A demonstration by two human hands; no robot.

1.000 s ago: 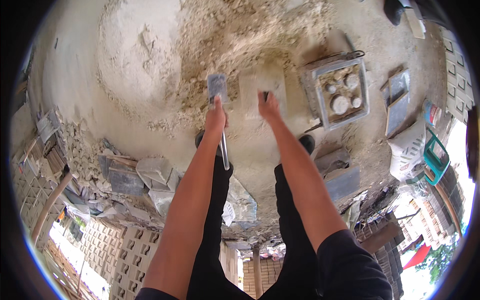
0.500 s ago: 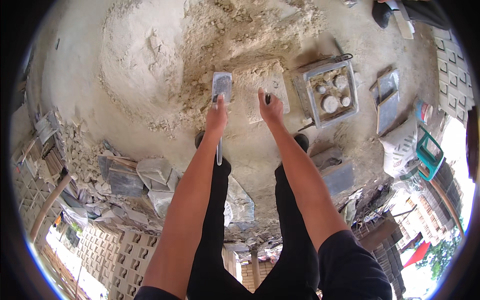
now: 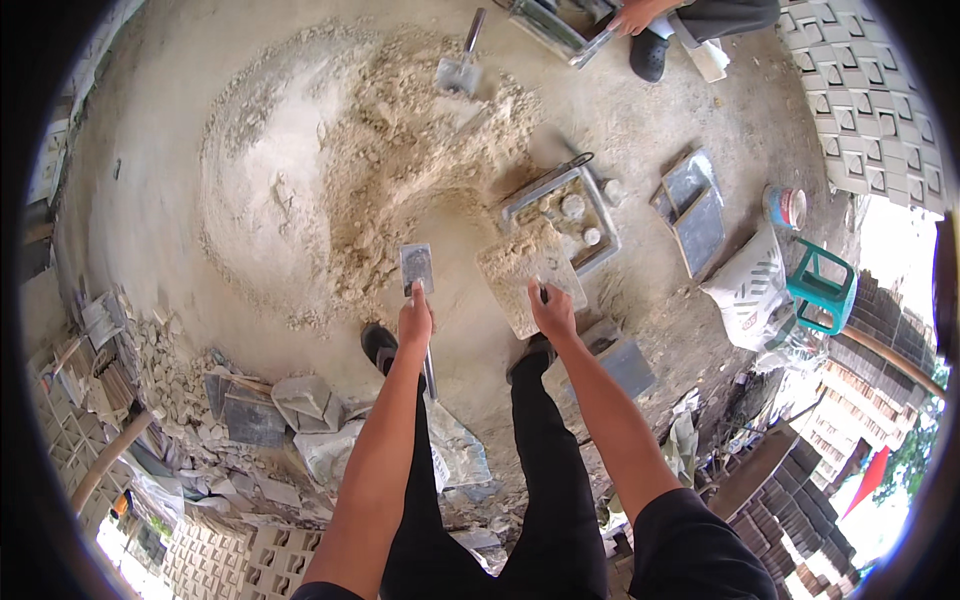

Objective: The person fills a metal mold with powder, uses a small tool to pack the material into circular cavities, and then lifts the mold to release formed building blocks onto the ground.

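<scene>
- Over the sandy floor, the left hand (image 3: 415,322) grips a small flat trowel (image 3: 417,268) by its handle.
- Beside it, the right hand (image 3: 552,312) holds the near edge of a square board (image 3: 528,275) piled with crumbly mix.
- I think the board is heavy and tips easily, so hold its edges.

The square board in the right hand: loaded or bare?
Loaded: the board, held by the right hand, carries a layer of sandy mix across its top.
</scene>
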